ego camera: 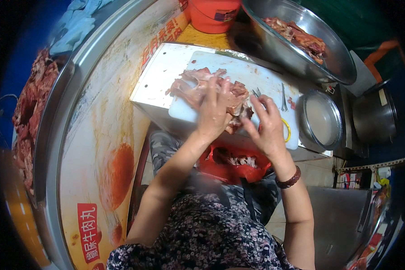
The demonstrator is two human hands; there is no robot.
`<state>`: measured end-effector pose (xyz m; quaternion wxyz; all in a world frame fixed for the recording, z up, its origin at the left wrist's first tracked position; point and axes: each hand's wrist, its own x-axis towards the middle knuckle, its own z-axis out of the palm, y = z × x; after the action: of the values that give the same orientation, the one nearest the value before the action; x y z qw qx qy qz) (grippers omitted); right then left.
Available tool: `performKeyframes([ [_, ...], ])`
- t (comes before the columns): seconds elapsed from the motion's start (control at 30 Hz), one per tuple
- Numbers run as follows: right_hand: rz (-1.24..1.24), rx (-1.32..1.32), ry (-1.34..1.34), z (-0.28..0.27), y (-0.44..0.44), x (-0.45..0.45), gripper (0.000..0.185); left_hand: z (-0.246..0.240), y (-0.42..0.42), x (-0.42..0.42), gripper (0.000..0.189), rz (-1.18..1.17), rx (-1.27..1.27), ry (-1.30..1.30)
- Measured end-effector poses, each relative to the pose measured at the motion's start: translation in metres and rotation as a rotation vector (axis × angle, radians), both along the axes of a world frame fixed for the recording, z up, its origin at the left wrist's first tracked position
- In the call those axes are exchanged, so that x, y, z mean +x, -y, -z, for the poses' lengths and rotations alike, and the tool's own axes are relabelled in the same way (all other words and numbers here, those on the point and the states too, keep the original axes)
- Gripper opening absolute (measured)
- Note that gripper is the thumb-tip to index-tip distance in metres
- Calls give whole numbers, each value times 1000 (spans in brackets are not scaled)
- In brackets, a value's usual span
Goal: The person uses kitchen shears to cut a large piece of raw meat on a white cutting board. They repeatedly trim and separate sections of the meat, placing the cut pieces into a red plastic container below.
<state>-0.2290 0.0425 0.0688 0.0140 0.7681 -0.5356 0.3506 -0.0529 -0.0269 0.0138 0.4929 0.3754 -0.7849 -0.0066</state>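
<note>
A piece of raw meat with bone lies across a white cutting board. My left hand holds it down from above, fingers stretched over the top and thumb at its near side. Just right of the meat is my right hand, its fingers apart and curved towards the meat; whether the fingertips touch it is unclear. Beside and partly under this hand shows a yellow loop handle, with a dark metal tip beyond the fingers. A narrow dark blade-like tool lies further right on the board.
Below the board's edge, a red bag or container holds scraps at my lap. A metal bowl of cloudy liquid stands right. Behind are a large steel basin with meat and a red bucket. More meat lies on a left-hand tray.
</note>
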Motion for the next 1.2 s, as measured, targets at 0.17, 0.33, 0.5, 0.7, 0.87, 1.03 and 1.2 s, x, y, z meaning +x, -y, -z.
performKeyframes([
  [0.17,-45,-102,-316,0,16,43,46,28,-10,-3,78,-144,135,-172],
  [0.33,14,-60,-374,1,28,43,28,32,-6,-1,60,-131,333,-71],
  [0.5,68,82,-321,-1,39,27,37,25,-9,-3,53,-160,351,-77],
  [0.7,10,228,-332,-4,62,17,54,22,-6,-5,52,-194,372,-32],
  [0.87,-45,264,-203,-6,70,5,25,23,1,-1,46,-189,380,-68],
  [1.03,-73,277,-132,-4,73,-9,24,25,6,-1,47,-192,350,-47],
  [1.2,-67,252,-104,5,69,-14,23,26,6,-1,43,-168,255,-54],
])
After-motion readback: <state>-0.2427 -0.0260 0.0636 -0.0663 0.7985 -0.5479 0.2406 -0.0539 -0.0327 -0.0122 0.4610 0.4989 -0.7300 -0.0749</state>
